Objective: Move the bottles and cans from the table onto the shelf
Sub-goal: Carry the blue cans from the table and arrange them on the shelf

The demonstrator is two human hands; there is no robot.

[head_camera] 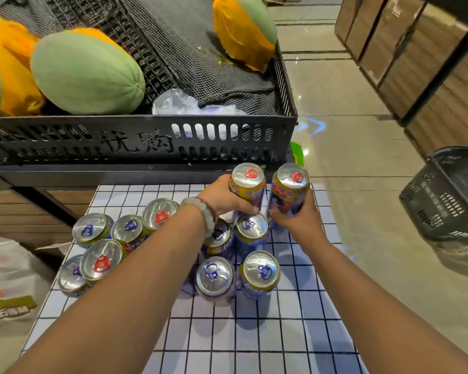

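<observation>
Both hands (260, 209) round upright cans (268, 187) (tabs skyward), long axes vertical.

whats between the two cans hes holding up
Nothing, in the head view: the left hand's can and the right hand's can stand side by side with only a narrow bare gap.

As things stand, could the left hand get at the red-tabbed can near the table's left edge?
Probably not yet: the left hand already grips a can, so it would need freeing first. Otherwise the red-tabbed can stands uncovered beside the left forearm, top exposed.
</observation>
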